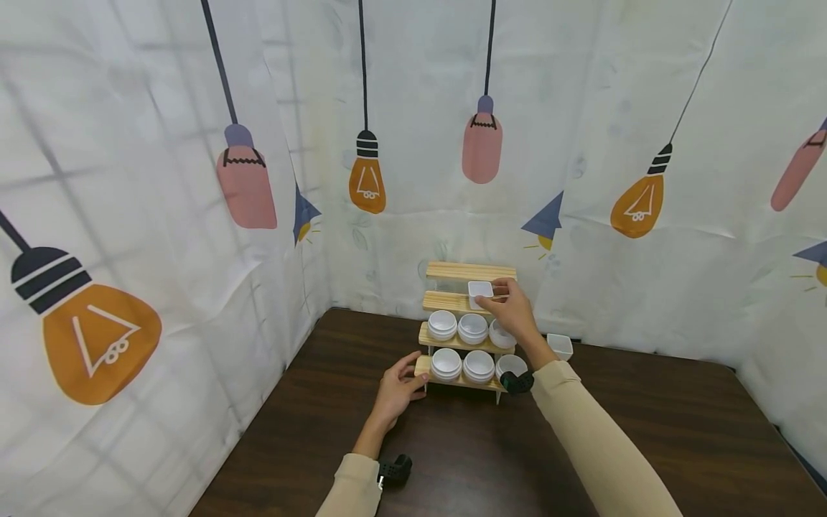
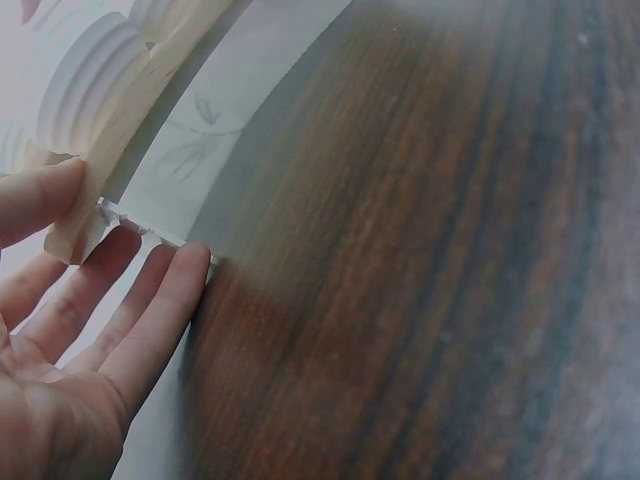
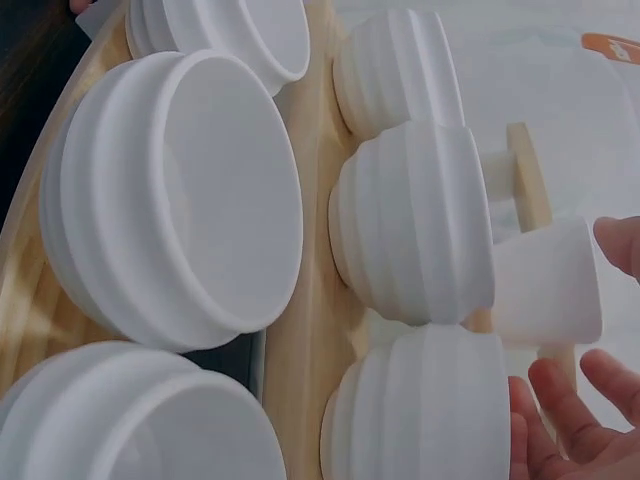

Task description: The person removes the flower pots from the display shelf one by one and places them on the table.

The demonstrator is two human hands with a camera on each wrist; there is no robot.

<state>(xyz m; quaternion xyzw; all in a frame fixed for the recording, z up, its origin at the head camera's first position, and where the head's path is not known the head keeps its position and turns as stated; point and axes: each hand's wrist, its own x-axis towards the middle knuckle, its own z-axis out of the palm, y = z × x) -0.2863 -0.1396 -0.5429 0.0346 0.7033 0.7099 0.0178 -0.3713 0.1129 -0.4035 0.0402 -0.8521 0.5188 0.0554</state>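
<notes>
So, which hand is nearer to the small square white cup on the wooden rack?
Right. The right hand holds the square cup on the third shelf of the wooden rack. The left hand is lower down, gripping the bottom shelf's left end.

A dark brown wooden worktop (image 1: pixel 646 431) carries a small square white plastic cup (image 1: pixel 559 345) near its back edge. Behind hang white fabric backdrops (image 1: pixel 161 179) printed with orange and pink light bulbs.
</notes>
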